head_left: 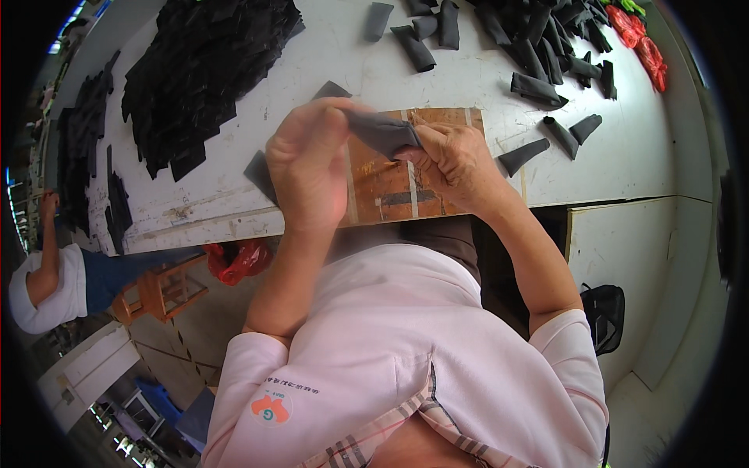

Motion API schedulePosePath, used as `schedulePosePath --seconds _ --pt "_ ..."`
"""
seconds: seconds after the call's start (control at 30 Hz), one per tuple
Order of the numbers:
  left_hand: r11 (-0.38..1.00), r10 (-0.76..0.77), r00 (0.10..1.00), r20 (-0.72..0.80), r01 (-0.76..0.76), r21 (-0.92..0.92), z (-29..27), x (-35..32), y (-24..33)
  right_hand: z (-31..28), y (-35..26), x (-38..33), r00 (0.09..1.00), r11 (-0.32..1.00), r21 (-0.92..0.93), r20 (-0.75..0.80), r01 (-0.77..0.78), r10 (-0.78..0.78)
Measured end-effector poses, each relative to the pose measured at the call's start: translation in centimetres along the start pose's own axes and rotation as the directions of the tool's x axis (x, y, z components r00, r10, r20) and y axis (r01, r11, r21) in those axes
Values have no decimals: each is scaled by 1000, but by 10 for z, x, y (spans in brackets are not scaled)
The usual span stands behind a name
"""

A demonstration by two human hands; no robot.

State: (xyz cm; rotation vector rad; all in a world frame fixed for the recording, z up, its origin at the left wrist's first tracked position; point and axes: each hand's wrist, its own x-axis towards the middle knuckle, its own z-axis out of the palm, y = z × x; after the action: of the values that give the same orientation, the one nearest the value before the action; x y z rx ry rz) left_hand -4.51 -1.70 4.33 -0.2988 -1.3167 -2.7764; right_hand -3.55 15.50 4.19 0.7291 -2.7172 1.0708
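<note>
Between my two hands a small dark grey fabric tube [381, 134] is held up over the table's front edge. My left hand [310, 160] pinches its left end between thumb and fingers. At the other end my right hand [456, 160] grips the cloth, its fingers bent round the opening. Below them lies a brown board [398, 191] with pale strips across it. Partly behind my left hand, dark grey fabric pieces [261, 175] rest on the table.
A big heap of flat black fabric pieces [207, 70] covers the table's left part. Rolled dark tubes [538, 90] lie at the right, beside red plastic bags [636, 39]. Another person [58, 281] works at the far left, near a wooden stool [173, 288]. A black bag [605, 316] hangs at right.
</note>
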Motion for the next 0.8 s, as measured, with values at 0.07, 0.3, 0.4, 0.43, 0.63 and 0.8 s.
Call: schedulePosePath --seconds 0.07,0.3,0.4,0.43,0.63,0.8 --pt "998 -1 1000 4 1 68 -1 0 0 7 0 2 1000 1000 -2 14 -6 6" --pt "980 26 996 84 -42 192 15 6 9 3 1 -5 999 997 59 29 -48 46" --pt "976 43 994 96 -63 207 15 5 10 3 1 -5 1000 999 39 0 5 -5" --pt "974 60 993 98 -80 212 15 5 11 3 0 -6 1000 999 44 -4 -6 6" --pt "895 70 973 221 -159 417 24 5 16 11 9 -6 998 997 77 -58 22 -17" --pt "943 -25 991 129 -19 333 8 0 9 18 9 -8 1000 995 100 -5 -21 22"
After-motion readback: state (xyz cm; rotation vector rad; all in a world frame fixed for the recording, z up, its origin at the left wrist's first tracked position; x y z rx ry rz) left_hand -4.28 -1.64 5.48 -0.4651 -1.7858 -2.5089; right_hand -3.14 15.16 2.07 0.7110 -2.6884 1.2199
